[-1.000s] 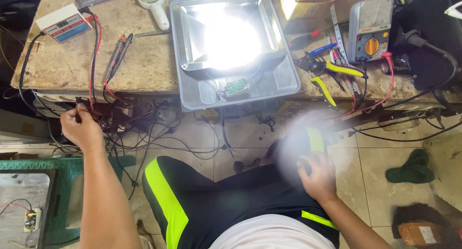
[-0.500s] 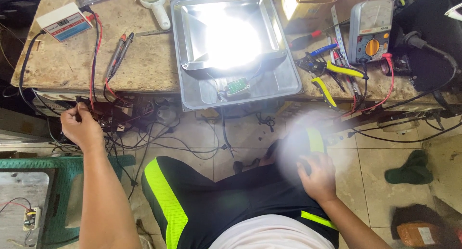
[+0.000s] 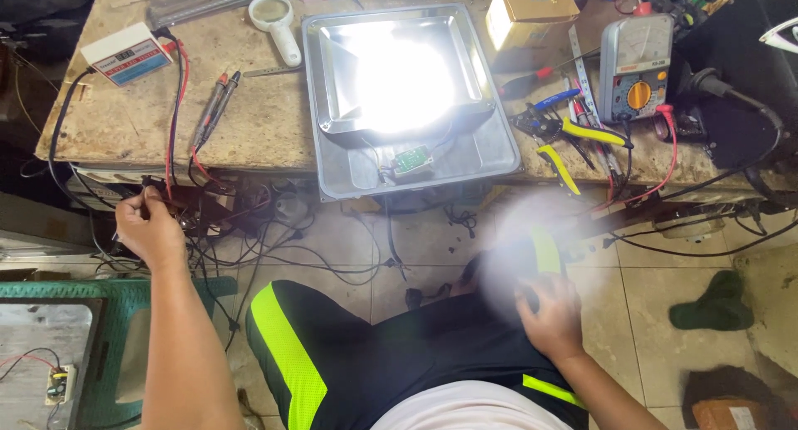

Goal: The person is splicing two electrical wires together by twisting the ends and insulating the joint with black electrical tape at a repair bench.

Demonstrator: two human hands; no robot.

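Where tangled cables (image 3: 249, 222) hang below bench edge (image 3: 125, 139), left hand (image 3: 150, 229) pinched on red wire (image 3: 173, 106). Lit floodlight (image 3: 403, 89) above. Right hand (image 3: 549, 313) on knee; grip unclear, blurred.

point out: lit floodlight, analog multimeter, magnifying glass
lit floodlight (image 3: 465, 160), head view, bare metal housing rim.
analog multimeter (image 3: 636, 68), head view, middle of its face.
magnifying glass (image 3: 271, 12), head view, its lens.
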